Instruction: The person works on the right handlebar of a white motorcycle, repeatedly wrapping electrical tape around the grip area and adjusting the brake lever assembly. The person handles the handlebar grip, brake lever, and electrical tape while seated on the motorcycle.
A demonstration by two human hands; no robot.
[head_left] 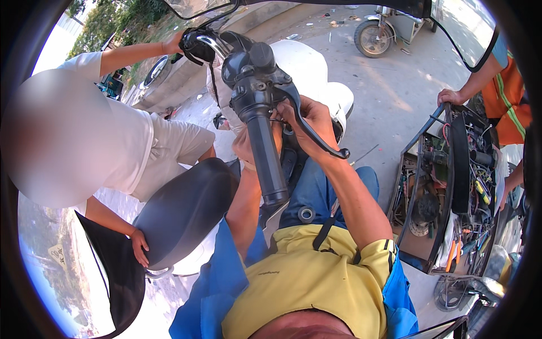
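A black rubber handlebar grip points toward me in the middle of the view, its switch housing above. Along its right side curves a black brake lever with a rounded tip. My right hand is closed beside the lever's base, thumb and fingers pinched together under it; whatever is between them is too small to make out. Behind the grip, my left hand is mostly covered, and its fingers are hidden. A grey ring-shaped part lies by my lap, near my jeans.
At left, a person holds the other handlebar end and rests a hand on a dark scooter seat. A tool cart full of tools and parts stands at right, with another person's hand on its frame. A three-wheeler's wheel is beyond.
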